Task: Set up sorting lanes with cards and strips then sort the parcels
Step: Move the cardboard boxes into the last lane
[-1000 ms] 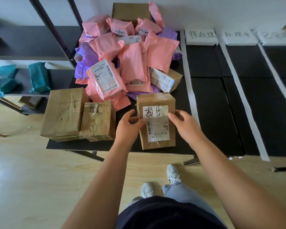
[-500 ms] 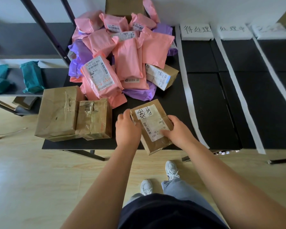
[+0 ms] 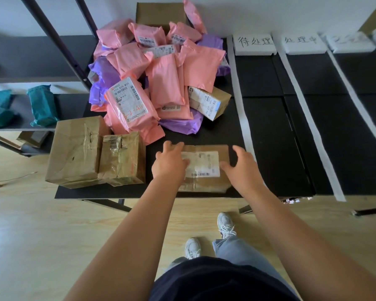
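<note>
A: Box?
B: Cardboard box (image 3: 204,168) flat at the black table's (image 3: 265,127) near edge, long axis left-right, label up but blurred.
A: Hands?
B: Left hand (image 3: 169,164) grips its left end. Right hand (image 3: 241,168) arches over the right end, grasp unclear.
A: Change?
B: Half a second ago it was tilted, pointing away.
A: Text?
B: First card (image 3: 255,41) "待处理", second card (image 3: 301,40) "处理中", pink mailer (image 3: 128,105) "920 676 W04".

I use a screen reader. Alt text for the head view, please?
Left hand and right hand hold a labelled brown box on a black table. Behind lies a heap of pink and purple mailers; on the right, strips and cards mark lanes.
</note>
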